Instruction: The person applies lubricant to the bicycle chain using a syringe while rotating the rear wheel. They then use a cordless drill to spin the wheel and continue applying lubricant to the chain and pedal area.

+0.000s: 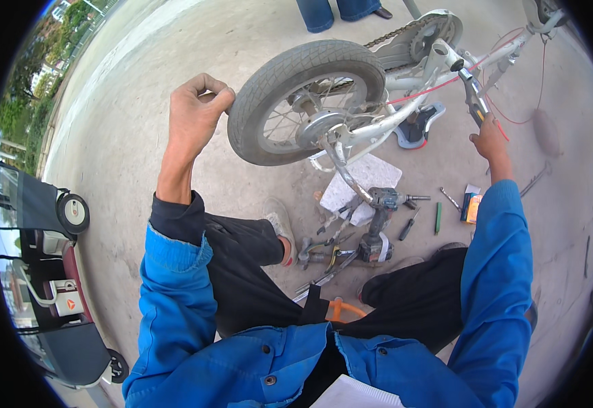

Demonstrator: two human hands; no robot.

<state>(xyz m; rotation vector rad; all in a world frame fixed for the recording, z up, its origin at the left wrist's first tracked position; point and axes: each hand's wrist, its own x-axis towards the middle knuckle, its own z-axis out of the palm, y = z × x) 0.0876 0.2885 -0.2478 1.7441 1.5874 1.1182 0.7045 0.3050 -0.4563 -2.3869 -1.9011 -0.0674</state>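
Note:
A white-framed small bicycle lies tipped over on the ground, its rear wheel's grey tyre (255, 129) toward me. My left hand (198, 112) is closed, thumb and forefinger together, right at the tyre's left edge. Whether the fingertips hold anything is hidden. In my right hand (492, 144) is a metal hand tool (473, 98) with a black-and-yellow handle. Its head meets the bicycle's frame (439, 64); the exact kind of tool is unclear. A red cable (427, 90) runs along the frame and loops beside that hand.
Between my feet lie a cordless impact wrench (378, 217), pliers (334, 258) and a pale stone slab (364, 178). A screwdriver (410, 224), a green stick (438, 218) and an orange box (472, 207) lie to the right. Another person's legs (317, 13) stand behind; a three-wheeled vehicle (45, 272) is parked left.

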